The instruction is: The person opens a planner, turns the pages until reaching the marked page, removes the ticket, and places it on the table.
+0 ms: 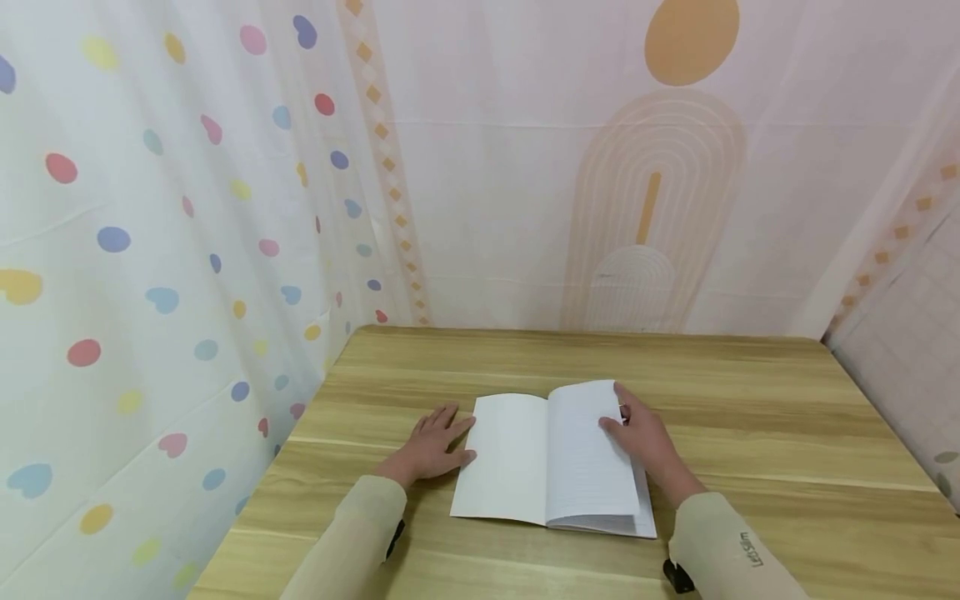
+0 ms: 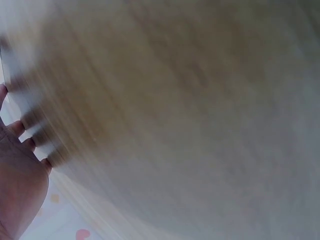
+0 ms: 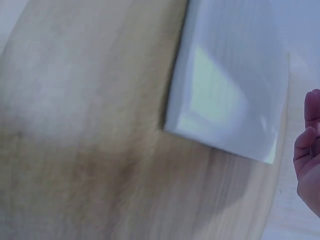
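A notebook [image 1: 510,458] lies open on the wooden table, its left side blank and its right side lined. My left hand [image 1: 430,448] rests on the table with fingers spread, thumb and index fingertip right at the notebook's left edge. On the other side, my right hand [image 1: 648,437] pinches the lined page [image 1: 588,467] near its upper right edge, thumb on top and the other fingers behind. That page is lifted, and more pages show beneath it at the lower right corner. In the right wrist view, the notebook [image 3: 225,95] appears beside my curled fingers [image 3: 304,145].
The wood-grain table [image 1: 780,433] extends around the notebook on all sides. A dotted curtain [image 1: 165,333] hangs along the left, and a curtain with arch patterns [image 1: 487,208] hangs behind the far table edge.
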The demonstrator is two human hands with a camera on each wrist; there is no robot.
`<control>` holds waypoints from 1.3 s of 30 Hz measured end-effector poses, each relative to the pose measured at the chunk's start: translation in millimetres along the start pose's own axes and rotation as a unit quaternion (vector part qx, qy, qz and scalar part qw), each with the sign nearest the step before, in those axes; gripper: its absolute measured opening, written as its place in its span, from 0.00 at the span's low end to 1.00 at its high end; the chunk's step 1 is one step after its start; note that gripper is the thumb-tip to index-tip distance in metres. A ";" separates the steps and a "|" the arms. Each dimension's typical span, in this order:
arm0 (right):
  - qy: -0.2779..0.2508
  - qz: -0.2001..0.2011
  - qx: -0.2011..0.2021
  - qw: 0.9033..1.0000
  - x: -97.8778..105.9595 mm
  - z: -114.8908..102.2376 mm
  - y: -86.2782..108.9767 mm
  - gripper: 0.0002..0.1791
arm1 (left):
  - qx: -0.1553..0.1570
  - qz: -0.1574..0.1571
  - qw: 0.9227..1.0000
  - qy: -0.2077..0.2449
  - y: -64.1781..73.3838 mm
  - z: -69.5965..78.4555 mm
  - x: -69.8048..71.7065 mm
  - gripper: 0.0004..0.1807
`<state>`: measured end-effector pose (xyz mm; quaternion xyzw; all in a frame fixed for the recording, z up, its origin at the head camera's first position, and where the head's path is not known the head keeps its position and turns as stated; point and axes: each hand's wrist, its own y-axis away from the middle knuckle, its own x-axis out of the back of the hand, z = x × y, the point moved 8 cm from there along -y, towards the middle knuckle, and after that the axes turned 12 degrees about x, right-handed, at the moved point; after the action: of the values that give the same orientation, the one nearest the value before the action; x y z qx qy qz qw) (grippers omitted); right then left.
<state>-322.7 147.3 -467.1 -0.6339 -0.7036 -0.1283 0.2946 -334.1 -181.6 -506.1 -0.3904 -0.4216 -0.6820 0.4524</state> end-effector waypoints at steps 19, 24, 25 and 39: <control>-0.239 0.070 0.022 0.968 1.3 -35.6 -7.5 0.21 | -0.001 -0.008 1.000 0.000 2.9 0.7 1.0 0.37; -0.247 0.034 0.053 0.967 -12.1 -46.8 -8.6 0.22 | 0.004 -0.003 1.000 0.003 2.1 0.2 -0.1 0.36; -0.238 0.027 0.062 0.969 -15.1 -48.7 -8.6 0.22 | 0.003 -0.001 1.000 0.008 1.9 -0.1 0.0 0.36; 0.166 -0.166 0.255 0.938 -83.2 -72.2 18.8 0.28 | 0.005 0.008 0.995 0.103 -3.5 -5.3 4.2 0.30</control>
<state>-284.4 42.4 -461.4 -0.3810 -0.7491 -0.0948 0.5336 -339.5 -186.9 -504.8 -0.3188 -0.3731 -0.7127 0.5013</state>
